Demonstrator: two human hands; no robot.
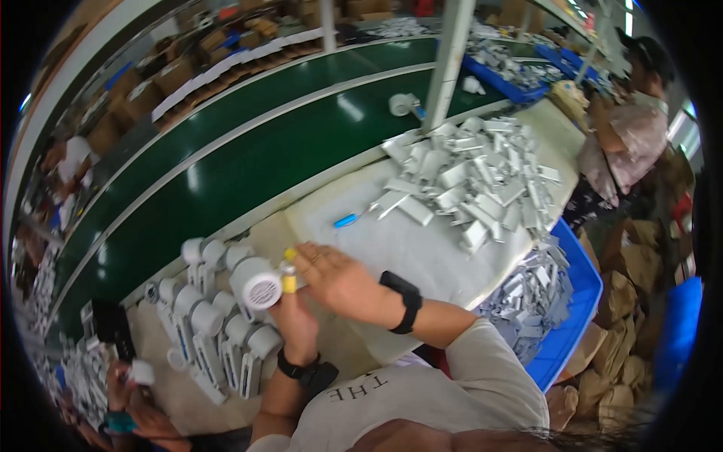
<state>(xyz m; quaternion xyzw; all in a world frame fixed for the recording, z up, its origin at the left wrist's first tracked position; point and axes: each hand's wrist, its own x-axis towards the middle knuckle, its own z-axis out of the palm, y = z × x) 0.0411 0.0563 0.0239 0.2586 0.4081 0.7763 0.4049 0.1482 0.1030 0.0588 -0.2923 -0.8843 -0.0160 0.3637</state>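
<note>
While the left hand [297, 324] grips the white device [260, 285], whether the right hand [335, 283] holds anything is unclear; the stiff-looking, probably light barrel [240, 273] suits encircling.

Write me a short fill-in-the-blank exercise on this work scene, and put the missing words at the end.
1. The hand under the white device is the person's ____ one.
2. At the fingertips of the right hand, a small piece shows white and ____.
3. The belt running past the far side of the worktable is coloured ____.
4. At the person's right, the large bin full of grey parts is coloured ____.

Missing words: left; yellow; green; blue.
</note>
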